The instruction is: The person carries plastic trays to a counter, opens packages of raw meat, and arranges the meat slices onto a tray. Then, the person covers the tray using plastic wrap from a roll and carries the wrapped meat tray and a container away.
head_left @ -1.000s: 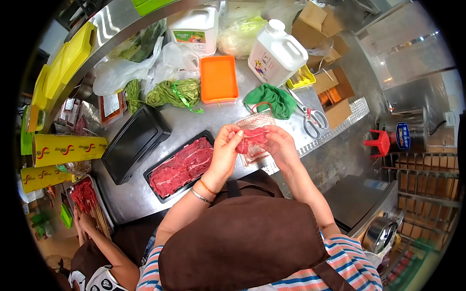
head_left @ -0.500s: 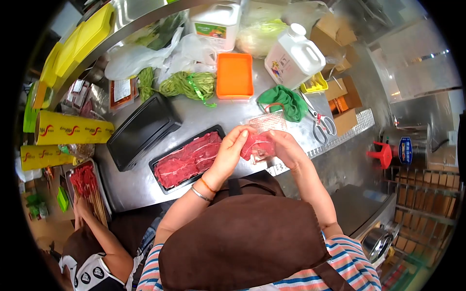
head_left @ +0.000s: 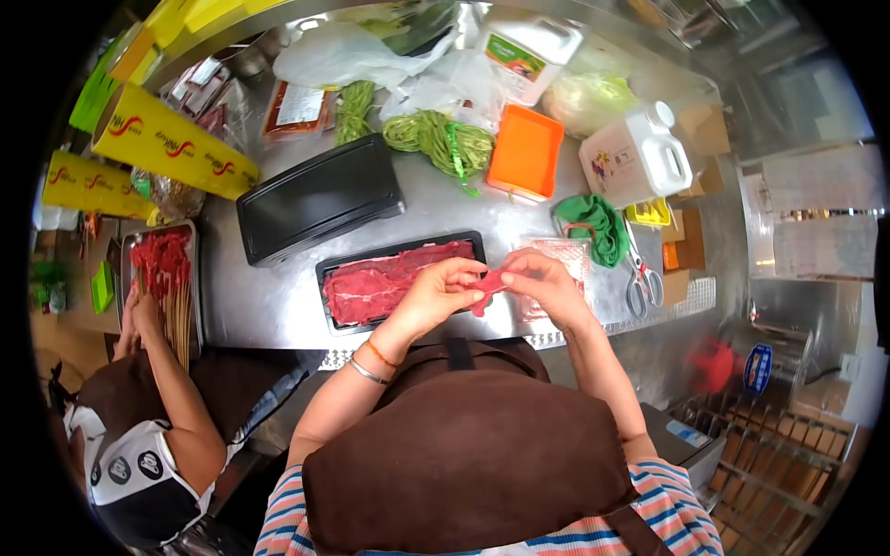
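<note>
Between my two hands hangs a small piece of red meat (head_left: 488,286). My left hand (head_left: 445,289) pinches its left side, thumb against fingers, over the right end of a black tray (head_left: 481,252). That tray holds flat red meat slices (head_left: 375,285). At the piece's right side, my right hand (head_left: 547,280) grips it with bent fingers. Under and behind my right hand lies a clear plastic package (head_left: 565,255), partly covered by the hand. A black lid-like tray (head_left: 320,199) rests behind and left of the meat tray.
An orange tray (head_left: 526,153), green bundles (head_left: 440,141), a white jug (head_left: 630,157), a green cloth (head_left: 593,227) and scissors (head_left: 642,283) lie behind and right. At left, a co-worker's hands (head_left: 144,315) touch skewers in a metal tray (head_left: 199,278). Yellow rolls (head_left: 176,144) stand behind.
The view has turned, so the table's things appear shifted and rotated. Both my hands still hold the meat piece, which now looks narrower and more bunched between the fingers.
</note>
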Action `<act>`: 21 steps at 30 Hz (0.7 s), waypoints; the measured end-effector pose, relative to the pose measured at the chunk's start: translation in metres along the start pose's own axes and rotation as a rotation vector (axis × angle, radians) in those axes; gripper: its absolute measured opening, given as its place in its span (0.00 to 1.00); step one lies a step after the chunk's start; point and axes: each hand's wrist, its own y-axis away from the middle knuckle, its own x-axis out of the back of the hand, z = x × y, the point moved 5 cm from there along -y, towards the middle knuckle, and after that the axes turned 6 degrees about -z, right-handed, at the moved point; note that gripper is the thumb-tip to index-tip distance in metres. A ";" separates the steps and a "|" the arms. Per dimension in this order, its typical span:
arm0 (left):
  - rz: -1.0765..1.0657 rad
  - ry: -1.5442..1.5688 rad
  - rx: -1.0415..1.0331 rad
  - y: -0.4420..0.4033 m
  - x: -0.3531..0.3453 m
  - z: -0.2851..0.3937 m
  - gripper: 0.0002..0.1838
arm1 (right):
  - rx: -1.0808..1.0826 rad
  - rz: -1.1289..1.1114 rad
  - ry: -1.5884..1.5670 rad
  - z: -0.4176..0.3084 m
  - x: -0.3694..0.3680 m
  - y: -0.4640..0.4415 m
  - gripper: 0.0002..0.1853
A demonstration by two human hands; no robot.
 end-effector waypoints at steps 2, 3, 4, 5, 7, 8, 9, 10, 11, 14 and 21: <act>0.100 0.039 -0.007 0.005 0.010 -0.007 0.16 | 0.055 0.041 -0.158 0.009 -0.004 -0.008 0.06; 0.114 0.044 -0.016 0.008 0.013 -0.009 0.16 | 0.053 0.026 -0.152 0.013 -0.007 -0.011 0.06; 0.150 0.013 -0.051 0.011 0.017 -0.008 0.15 | 0.064 0.005 -0.200 0.017 -0.010 -0.014 0.06; 0.184 -0.020 -0.086 0.016 0.021 -0.006 0.14 | 0.076 -0.013 -0.249 0.019 -0.014 -0.016 0.07; 0.233 0.028 -0.090 0.026 0.025 -0.007 0.12 | 0.096 -0.030 -0.237 0.013 -0.023 -0.018 0.07; 0.271 0.075 -0.091 0.031 0.028 -0.008 0.11 | 0.078 -0.037 -0.274 0.009 -0.029 -0.017 0.07; 0.282 0.075 -0.095 0.035 0.030 -0.007 0.11 | 0.059 -0.044 -0.313 0.006 -0.036 -0.017 0.07; 0.232 0.168 -0.100 0.038 0.030 -0.008 0.11 | 0.086 -0.051 -0.299 0.004 -0.044 -0.018 0.08; 0.181 0.260 -0.105 0.041 0.029 -0.009 0.10 | 0.083 -0.061 -0.298 0.006 -0.046 -0.020 0.08; 0.255 0.112 -0.187 0.052 0.026 0.001 0.14 | 0.065 -0.162 -0.171 0.013 -0.050 -0.025 0.09; 0.258 0.026 -0.203 0.072 0.034 0.004 0.24 | 0.145 -0.143 0.006 0.002 -0.067 -0.032 0.11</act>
